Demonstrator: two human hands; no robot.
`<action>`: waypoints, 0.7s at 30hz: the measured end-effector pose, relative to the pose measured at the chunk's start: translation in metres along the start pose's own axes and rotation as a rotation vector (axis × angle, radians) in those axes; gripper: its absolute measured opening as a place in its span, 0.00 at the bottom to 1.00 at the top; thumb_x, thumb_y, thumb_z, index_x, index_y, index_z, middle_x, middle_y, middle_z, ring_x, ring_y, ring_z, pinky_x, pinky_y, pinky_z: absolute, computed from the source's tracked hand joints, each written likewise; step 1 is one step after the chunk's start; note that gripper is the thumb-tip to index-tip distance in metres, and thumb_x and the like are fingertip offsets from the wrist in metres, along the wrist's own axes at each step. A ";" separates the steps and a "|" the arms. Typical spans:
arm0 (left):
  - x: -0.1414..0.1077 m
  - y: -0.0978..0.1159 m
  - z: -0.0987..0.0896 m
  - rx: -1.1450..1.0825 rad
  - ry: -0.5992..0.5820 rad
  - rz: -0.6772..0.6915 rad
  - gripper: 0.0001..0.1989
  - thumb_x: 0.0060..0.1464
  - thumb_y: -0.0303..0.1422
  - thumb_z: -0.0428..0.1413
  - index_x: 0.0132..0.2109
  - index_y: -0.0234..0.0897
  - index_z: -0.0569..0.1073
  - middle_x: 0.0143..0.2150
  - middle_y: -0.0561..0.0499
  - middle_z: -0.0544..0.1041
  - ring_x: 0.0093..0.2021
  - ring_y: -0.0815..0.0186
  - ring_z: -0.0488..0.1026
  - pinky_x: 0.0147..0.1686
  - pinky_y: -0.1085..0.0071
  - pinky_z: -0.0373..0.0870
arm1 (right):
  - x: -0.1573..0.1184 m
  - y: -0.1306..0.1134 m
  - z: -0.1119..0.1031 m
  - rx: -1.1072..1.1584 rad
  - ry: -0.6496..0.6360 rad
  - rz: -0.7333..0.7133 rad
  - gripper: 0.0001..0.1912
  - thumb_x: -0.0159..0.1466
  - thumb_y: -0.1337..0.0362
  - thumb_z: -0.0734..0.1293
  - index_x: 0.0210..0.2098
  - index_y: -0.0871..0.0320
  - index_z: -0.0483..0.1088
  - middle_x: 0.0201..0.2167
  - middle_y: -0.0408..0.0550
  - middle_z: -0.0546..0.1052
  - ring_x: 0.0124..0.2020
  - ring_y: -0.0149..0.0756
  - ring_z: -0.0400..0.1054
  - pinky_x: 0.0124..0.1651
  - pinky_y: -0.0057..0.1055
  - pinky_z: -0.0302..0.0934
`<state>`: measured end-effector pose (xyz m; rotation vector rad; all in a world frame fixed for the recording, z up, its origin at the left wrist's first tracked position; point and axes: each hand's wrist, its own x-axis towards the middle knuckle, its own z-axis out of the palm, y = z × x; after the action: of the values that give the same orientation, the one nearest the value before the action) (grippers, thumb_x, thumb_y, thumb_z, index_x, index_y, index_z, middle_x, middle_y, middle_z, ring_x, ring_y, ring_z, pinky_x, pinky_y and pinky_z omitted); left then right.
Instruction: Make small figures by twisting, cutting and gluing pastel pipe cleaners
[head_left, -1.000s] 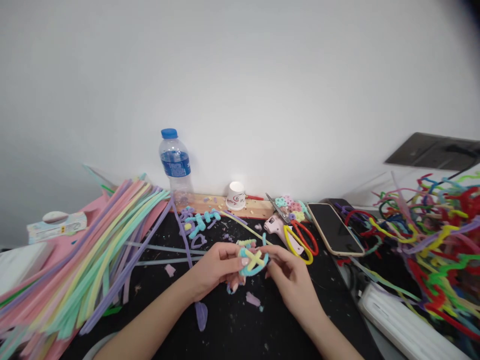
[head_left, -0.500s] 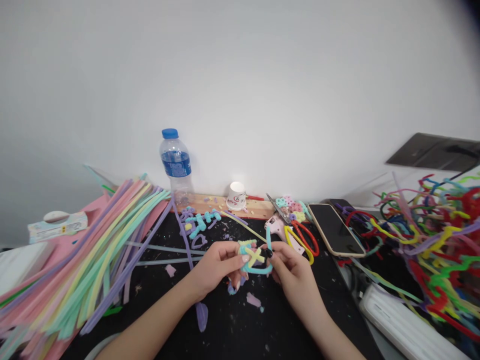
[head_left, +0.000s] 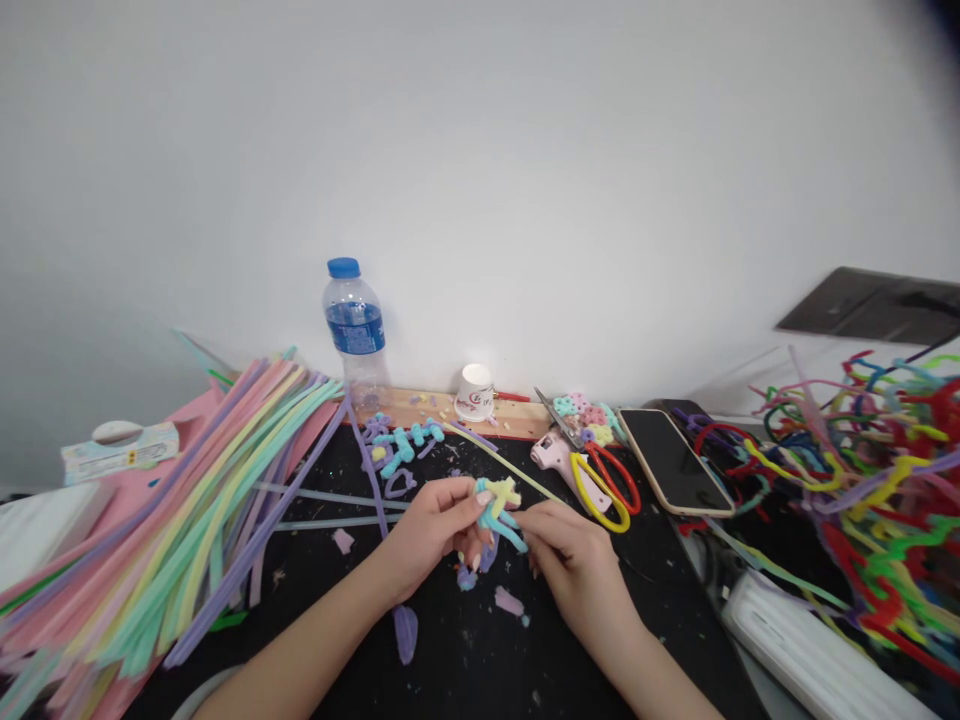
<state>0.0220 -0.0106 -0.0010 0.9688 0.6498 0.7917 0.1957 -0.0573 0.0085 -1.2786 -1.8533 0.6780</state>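
Note:
My left hand (head_left: 450, 518) pinches a small pipe-cleaner piece with a yellow cross-shaped part (head_left: 504, 496) on top and light blue loops below it. A light blue pipe cleaner (head_left: 510, 533) reaches from that piece to the fingertips of my right hand (head_left: 562, 545), which are closed on its end. Below my left fingers a purple piece (head_left: 468, 577) shows in part; whether it joins the held one I cannot tell. Finished blue pipe-cleaner shapes (head_left: 405, 442) lie beyond my left hand.
Pastel pipe cleaners (head_left: 247, 480) heap up at left, tangled bright ones (head_left: 877, 470) at right. Behind my hands stand a water bottle (head_left: 355, 328) and an upturned paper cup (head_left: 475, 393). Scissors (head_left: 602, 485) lie over a pink glue gun (head_left: 553, 452), beside a phone (head_left: 675, 462).
My right hand has turned and moved slightly down, drawing the light blue end from an upward bend to a downward slant. The yellow part has tilted upward in my left hand.

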 end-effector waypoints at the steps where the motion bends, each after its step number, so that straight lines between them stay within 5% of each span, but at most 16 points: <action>1: 0.000 0.000 0.000 -0.004 -0.009 -0.004 0.15 0.53 0.39 0.56 0.26 0.31 0.66 0.20 0.52 0.72 0.15 0.75 0.65 0.16 0.79 0.61 | 0.000 0.000 0.000 -0.003 0.006 -0.014 0.15 0.63 0.70 0.58 0.40 0.54 0.76 0.28 0.48 0.71 0.24 0.32 0.65 0.27 0.27 0.60; 7: 0.001 -0.001 -0.001 0.023 -0.052 -0.050 0.15 0.52 0.41 0.56 0.29 0.32 0.66 0.20 0.52 0.72 0.14 0.75 0.65 0.15 0.79 0.58 | -0.001 -0.002 0.001 -0.004 0.048 -0.034 0.13 0.63 0.69 0.59 0.35 0.56 0.75 0.28 0.49 0.72 0.25 0.33 0.65 0.28 0.28 0.60; 11: 0.000 0.000 0.000 0.116 -0.057 -0.057 0.16 0.51 0.42 0.56 0.26 0.32 0.65 0.20 0.52 0.72 0.14 0.74 0.66 0.16 0.78 0.60 | -0.003 -0.001 0.005 0.062 0.063 0.118 0.08 0.61 0.67 0.62 0.28 0.57 0.72 0.23 0.45 0.72 0.23 0.33 0.65 0.28 0.27 0.60; 15: -0.001 0.002 0.003 0.261 -0.045 -0.019 0.15 0.52 0.40 0.55 0.26 0.32 0.66 0.18 0.53 0.71 0.16 0.72 0.67 0.17 0.78 0.60 | -0.002 -0.002 0.008 0.353 0.053 0.300 0.06 0.58 0.68 0.65 0.37 0.56 0.67 0.26 0.43 0.75 0.25 0.32 0.68 0.28 0.25 0.62; 21: 0.001 -0.003 0.001 0.464 -0.012 0.137 0.10 0.55 0.35 0.52 0.31 0.32 0.69 0.29 0.53 0.67 0.24 0.72 0.68 0.22 0.77 0.65 | -0.004 -0.010 0.001 0.538 -0.027 0.198 0.19 0.59 0.73 0.59 0.50 0.52 0.61 0.44 0.49 0.75 0.40 0.34 0.71 0.45 0.32 0.65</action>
<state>0.0240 -0.0115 -0.0028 1.4511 0.7811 0.7690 0.1907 -0.0646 0.0145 -1.0963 -1.4314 1.2085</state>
